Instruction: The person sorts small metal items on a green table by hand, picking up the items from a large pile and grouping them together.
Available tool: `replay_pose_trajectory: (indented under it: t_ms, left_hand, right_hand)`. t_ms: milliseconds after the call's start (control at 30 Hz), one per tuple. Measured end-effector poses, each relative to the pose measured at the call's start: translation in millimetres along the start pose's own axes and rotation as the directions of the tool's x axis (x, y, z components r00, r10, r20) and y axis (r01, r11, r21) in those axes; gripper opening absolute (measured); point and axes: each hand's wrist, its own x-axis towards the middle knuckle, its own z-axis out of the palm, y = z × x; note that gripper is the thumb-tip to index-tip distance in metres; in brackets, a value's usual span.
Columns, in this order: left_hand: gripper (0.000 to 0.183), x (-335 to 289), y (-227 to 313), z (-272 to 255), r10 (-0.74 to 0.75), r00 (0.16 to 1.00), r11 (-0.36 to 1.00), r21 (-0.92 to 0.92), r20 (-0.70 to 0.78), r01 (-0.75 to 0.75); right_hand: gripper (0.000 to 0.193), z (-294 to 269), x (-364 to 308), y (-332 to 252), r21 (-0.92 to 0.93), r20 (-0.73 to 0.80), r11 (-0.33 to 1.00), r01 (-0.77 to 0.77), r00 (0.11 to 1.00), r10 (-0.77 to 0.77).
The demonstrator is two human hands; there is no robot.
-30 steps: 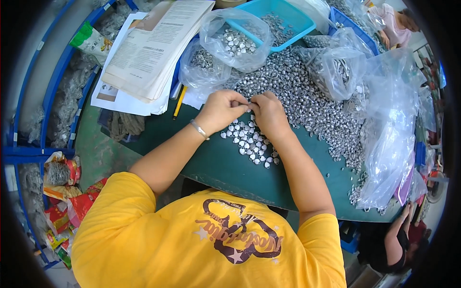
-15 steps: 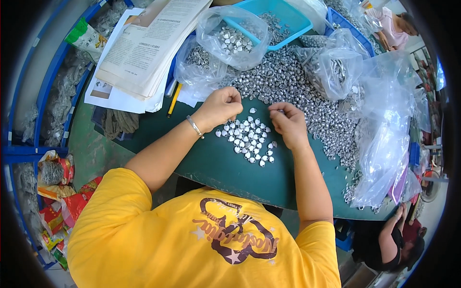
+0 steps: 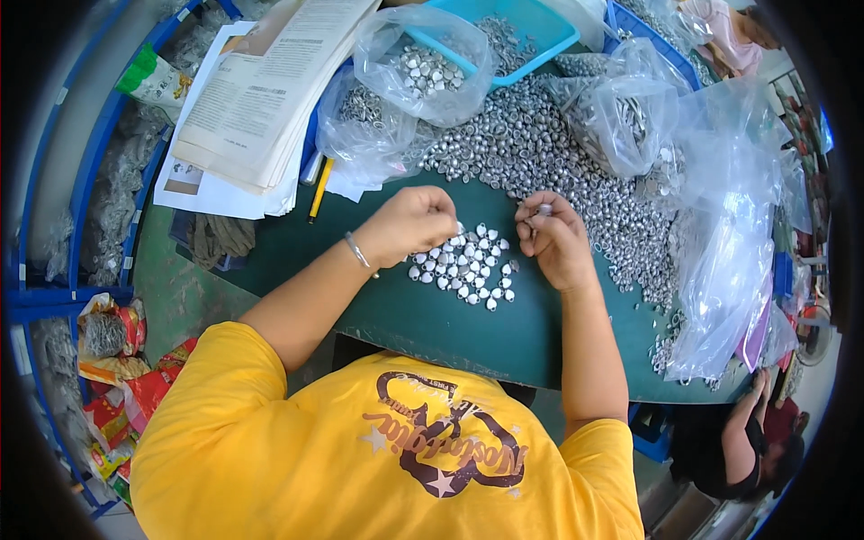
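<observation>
Several small silver heart charms with white faces [image 3: 470,261] lie in a loose cluster on the green tabletop. My left hand [image 3: 409,227], with a bangle at the wrist, is closed in a pinch at the cluster's upper left edge. A white charm shows right by its fingertips, but whether it is gripped is hidden. To the right of the cluster, my right hand [image 3: 560,245] is raised with curled fingers, pinching a small silver metal piece [image 3: 544,210]. Just beyond both hands spreads a big heap of small oval silver metal pieces [image 3: 504,144].
Clear bags of metal parts [image 3: 423,72] and a light-blue basket [image 3: 546,31] stand at the back. Newspapers [image 3: 243,126] and a yellow pencil [image 3: 319,191] lie left. Plastic bags [image 3: 720,243] cover the right side. Blue shelving [image 3: 72,180] stands far left; other people sit at the right.
Both hands have come slightly nearer to me. My right hand has turned, so the silver piece now shows at its fingertips. My left hand has moved down to the charms' edge.
</observation>
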Motion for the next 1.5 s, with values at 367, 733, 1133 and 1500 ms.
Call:
replay_pose_trajectory:
  t_ms: [367,733,1133,1500]
  left_hand:
    - [0.034,9.9,16.9,20.0,-0.067,0.992,0.961,-0.259,0.103,0.092]
    - [0.033,6.2,9.7,15.0,-0.060,0.979,0.864,-0.480,0.195,0.149]
    - [0.019,-3.4,28.1,28.5,0.049,0.991,0.967,0.255,-0.122,-0.016]
    - [0.014,-7.8,-5.3,26.5,0.381,0.907,0.417,0.842,0.181,-0.343]
  right_hand:
    - [0.011,8.2,-21.1,12.1,-0.885,0.328,0.252,0.393,0.908,-0.262]
    - [0.015,8.9,-36.3,10.0,-0.925,0.220,0.259,0.279,0.947,-0.235]
    - [0.008,-24.8,-59.4,-7.7,-0.204,-0.100,0.966,-0.161,0.985,0.143]
    - [0.010,-15.3,-63.2,-0.2,-0.376,-0.103,0.909,-0.178,0.983,0.150]
